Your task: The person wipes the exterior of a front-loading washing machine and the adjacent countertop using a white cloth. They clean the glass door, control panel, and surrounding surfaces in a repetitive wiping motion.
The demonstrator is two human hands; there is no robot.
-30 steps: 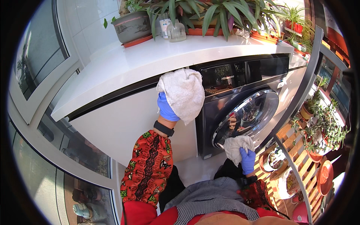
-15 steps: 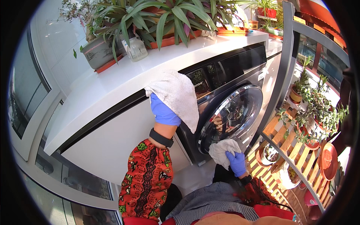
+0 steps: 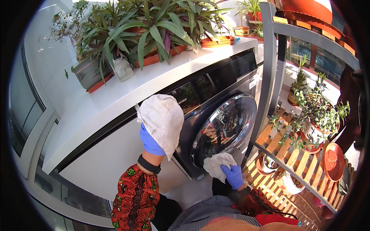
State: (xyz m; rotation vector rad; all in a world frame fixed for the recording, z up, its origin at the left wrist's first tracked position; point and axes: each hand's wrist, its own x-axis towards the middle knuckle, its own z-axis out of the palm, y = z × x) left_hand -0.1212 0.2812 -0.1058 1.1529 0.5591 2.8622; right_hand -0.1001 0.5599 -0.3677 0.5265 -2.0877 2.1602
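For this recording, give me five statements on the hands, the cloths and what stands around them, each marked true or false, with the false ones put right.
1. The left hand and the right hand are both gloved in blue. True.
2. The door of the washing machine stands wide open. False: the round door is shut.
3. A white cloth hides the left hand's fingers. True.
4. The right hand holds a plant pot. False: it grips a crumpled whitish cloth.
5. The rack with wooden slats is on the person's left. False: the slatted rack is on the right.
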